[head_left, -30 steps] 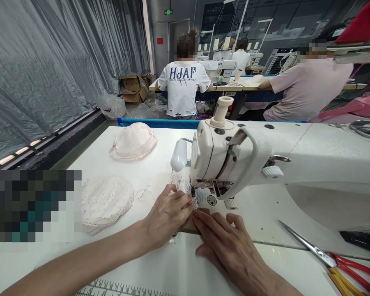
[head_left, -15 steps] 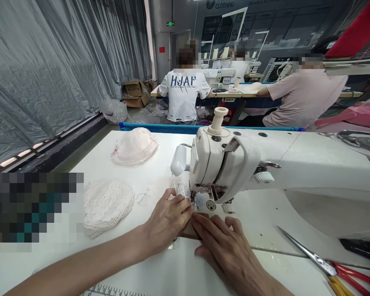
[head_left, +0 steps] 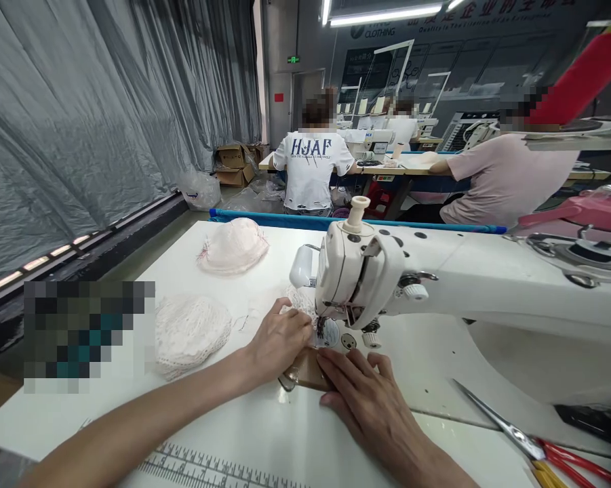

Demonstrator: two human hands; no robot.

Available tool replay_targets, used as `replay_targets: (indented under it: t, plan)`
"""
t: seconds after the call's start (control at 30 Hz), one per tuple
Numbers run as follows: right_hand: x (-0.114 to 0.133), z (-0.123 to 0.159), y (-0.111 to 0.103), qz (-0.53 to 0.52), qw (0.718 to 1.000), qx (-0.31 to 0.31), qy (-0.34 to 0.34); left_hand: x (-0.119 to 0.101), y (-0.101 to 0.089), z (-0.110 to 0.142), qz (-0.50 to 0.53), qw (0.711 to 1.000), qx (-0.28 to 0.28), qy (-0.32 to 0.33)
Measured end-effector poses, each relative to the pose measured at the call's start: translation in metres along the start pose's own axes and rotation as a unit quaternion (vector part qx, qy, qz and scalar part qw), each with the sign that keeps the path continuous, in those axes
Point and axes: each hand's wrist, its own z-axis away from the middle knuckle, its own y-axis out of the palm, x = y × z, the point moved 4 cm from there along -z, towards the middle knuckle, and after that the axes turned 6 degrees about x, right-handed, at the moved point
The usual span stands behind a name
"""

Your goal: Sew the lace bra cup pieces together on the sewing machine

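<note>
A white sewing machine point(head_left: 356, 271) stands before me, its needle and presser foot point(head_left: 321, 327) low over the bed. White openwork lace point(head_left: 301, 298) lies just left of the foot. My left hand point(head_left: 281, 339) is closed on this lace, fingers bent and pressed together; its fingertips are partly hidden. Nearer me, a flat brown piece point(head_left: 310, 371) rests on the bed; I cannot tell its material. My right hand point(head_left: 369, 390) lies on the brown piece's right end, fingers stretched out and fairly flat, the index fingertip close to the foot.
Scissors with red and yellow handles point(head_left: 519, 437) lie at right. On the left are a stack of white lace pieces point(head_left: 193, 332) and a pale pink cup-shaped piece point(head_left: 234, 245). A printed ruler scale point(head_left: 198, 468) runs along the front. People sit at other machines beyond.
The view has tilted up and shifted a little, so more ceiling and ruler show. More of the brown piece is visible between the hands. Both hands stay close to the presser foot.
</note>
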Motion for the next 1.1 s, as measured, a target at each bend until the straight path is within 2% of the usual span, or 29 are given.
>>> replay_targets:
  t: [0.1,0.23,0.3,0.4,0.43,0.5,0.57,0.6,0.63,0.67,0.73,0.83,0.9,0.93,1.0,1.1]
  plan:
    - [0.000,-0.003,0.000,-0.018,1.000,-0.020,0.003,0.021,-0.004,-0.020,0.081,0.990,0.057,-0.097]
    - [-0.007,-0.004,0.001,-0.048,0.998,-0.036,0.018,0.039,-0.006,-0.039,0.135,0.970,0.111,-0.170]
    - [-0.012,-0.002,0.001,-0.074,0.996,-0.039,0.039,0.039,-0.007,-0.033,0.159,0.956,0.134,-0.206]
    - [-0.016,0.001,0.000,-0.176,0.978,-0.018,0.106,0.026,-0.015,-0.007,0.197,0.937,0.164,-0.237]
    - [-0.015,0.001,0.000,-0.236,0.962,0.005,0.134,0.017,-0.019,0.004,0.221,0.929,0.176,-0.237]
    - [-0.006,0.001,0.000,-0.380,0.906,0.064,0.177,-0.003,-0.028,0.026,0.306,0.903,0.193,-0.232]
    - [0.010,0.002,-0.002,-0.520,0.825,0.118,0.189,-0.023,-0.038,0.049,0.479,0.825,0.170,-0.246]
    - [0.020,0.002,-0.005,-0.578,0.784,0.134,0.185,-0.033,-0.043,0.060,0.532,0.793,0.160,-0.252]
    - [0.029,0.003,-0.008,-0.622,0.749,0.143,0.179,-0.041,-0.047,0.071,0.559,0.774,0.148,-0.259]
    - [0.037,0.005,-0.011,-0.652,0.724,0.147,0.174,-0.049,-0.051,0.081,0.562,0.773,0.141,-0.260]
    - [0.052,0.012,-0.017,-0.676,0.699,0.163,0.167,-0.062,-0.059,0.098,0.534,0.798,0.126,-0.249]
    - [0.070,0.028,-0.027,-0.666,0.698,0.217,0.149,-0.077,-0.066,0.112,0.498,0.838,0.099,-0.202]
    - [0.079,0.038,-0.036,-0.641,0.715,0.244,0.132,-0.089,-0.065,0.115,0.507,0.842,0.090,-0.162]
    - [0.083,0.044,-0.041,-0.623,0.731,0.247,0.128,-0.096,-0.063,0.115,0.525,0.834,0.089,-0.149]
    - [0.088,0.054,-0.051,-0.592,0.757,0.248,0.126,-0.109,-0.055,0.115,0.588,0.790,0.094,-0.147]
    - [0.093,0.069,-0.063,-0.572,0.771,0.248,0.134,-0.127,-0.041,0.114,0.684,0.699,0.113,-0.177]
